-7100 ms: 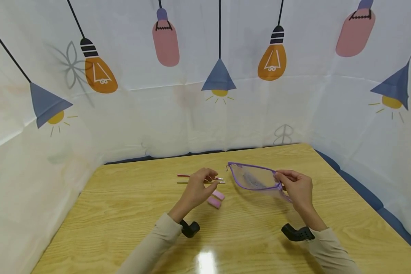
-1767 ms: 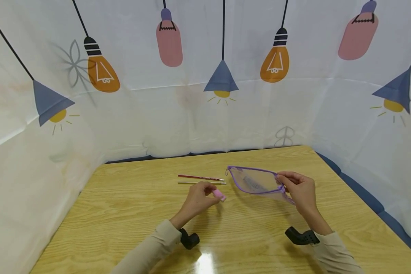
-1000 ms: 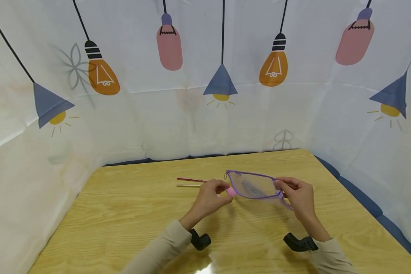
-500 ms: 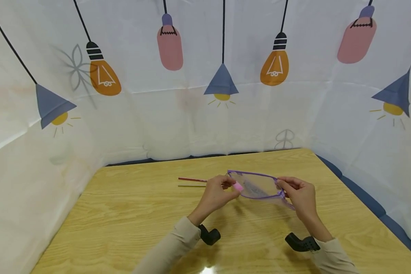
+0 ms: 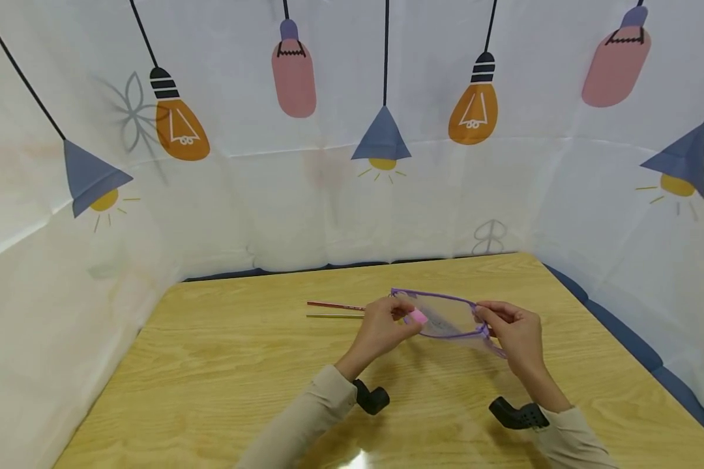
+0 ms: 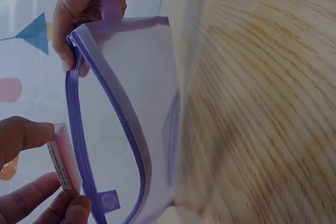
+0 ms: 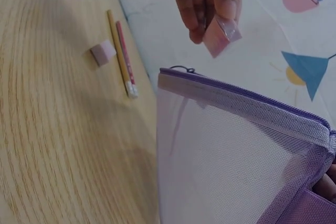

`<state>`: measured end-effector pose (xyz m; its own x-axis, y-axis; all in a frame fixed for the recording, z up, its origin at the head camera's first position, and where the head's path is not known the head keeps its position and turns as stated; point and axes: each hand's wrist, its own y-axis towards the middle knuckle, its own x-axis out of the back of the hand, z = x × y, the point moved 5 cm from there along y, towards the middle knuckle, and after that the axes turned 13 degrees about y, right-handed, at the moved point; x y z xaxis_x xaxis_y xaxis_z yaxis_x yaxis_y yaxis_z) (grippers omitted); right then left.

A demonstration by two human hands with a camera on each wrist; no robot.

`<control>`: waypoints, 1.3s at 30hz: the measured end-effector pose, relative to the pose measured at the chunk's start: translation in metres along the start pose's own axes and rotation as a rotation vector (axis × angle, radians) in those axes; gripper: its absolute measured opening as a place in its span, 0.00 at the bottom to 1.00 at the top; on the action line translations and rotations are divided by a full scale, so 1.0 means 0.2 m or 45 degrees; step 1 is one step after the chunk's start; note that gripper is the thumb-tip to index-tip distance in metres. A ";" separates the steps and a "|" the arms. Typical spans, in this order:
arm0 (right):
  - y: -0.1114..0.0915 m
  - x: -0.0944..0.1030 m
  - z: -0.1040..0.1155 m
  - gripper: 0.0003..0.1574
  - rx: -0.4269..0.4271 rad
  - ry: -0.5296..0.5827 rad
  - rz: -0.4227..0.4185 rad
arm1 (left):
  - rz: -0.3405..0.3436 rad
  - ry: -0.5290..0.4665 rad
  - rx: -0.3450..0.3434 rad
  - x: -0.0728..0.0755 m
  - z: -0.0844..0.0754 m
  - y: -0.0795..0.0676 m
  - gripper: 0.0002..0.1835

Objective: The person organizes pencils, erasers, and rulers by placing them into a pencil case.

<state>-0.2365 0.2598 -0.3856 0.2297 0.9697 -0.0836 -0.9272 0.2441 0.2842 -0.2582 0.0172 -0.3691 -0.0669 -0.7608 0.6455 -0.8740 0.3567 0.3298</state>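
Note:
My left hand point(image 5: 381, 329) pinches a pink eraser point(image 5: 418, 317) between thumb and fingertips, close to the mouth of a purple mesh zipper pouch point(image 5: 446, 298). The left wrist view shows the eraser point(image 6: 65, 161) in clear wrap with a printed side, beside the unzipped opening. At the pouch's other end, my right hand point(image 5: 517, 332) grips the corner near the small tab, keeping the pouch raised off the table. A dark patterned patch shows through the mesh. On the table lies a second pink eraser point(image 7: 103, 52), hidden by my left hand in the head view.
A red pencil point(image 5: 333, 305) and a yellowish pencil point(image 5: 333, 316) lie side by side on the wooden table point(image 5: 240, 384), left of the pouch. A white curtain point(image 5: 305, 215) printed with lamps surrounds the table's back and sides.
Both erasers lay on the table at first. My left hand has picked one up and carried it right to the pouch's mouth. My right hand has stayed nearly still with the pouch.

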 end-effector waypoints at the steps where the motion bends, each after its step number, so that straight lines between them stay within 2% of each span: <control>1: 0.00 0.00 0.00 0.20 0.001 0.000 0.000 | -0.001 0.003 -0.005 0.00 -0.01 0.01 0.12; 9: -0.01 0.00 0.01 0.20 -0.010 0.004 -0.006 | 0.022 0.037 0.021 -0.05 -0.01 0.04 0.14; 18: -0.01 0.00 0.00 0.20 -0.017 0.004 -0.019 | 0.004 0.038 0.042 -0.12 -0.01 0.08 0.14; 26: -0.01 -0.01 -0.01 0.20 -0.022 -0.003 -0.020 | 0.045 0.067 0.083 -0.16 0.01 0.10 0.14; 39: 0.00 -0.02 -0.02 0.21 -0.053 -0.026 -0.029 | 0.080 0.090 0.094 -0.21 0.01 0.14 0.14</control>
<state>-0.2386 0.2558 -0.3891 0.2567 0.9639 -0.0703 -0.9330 0.2661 0.2421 -0.2807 0.0581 -0.3893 -0.0910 -0.6972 0.7110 -0.9023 0.3598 0.2374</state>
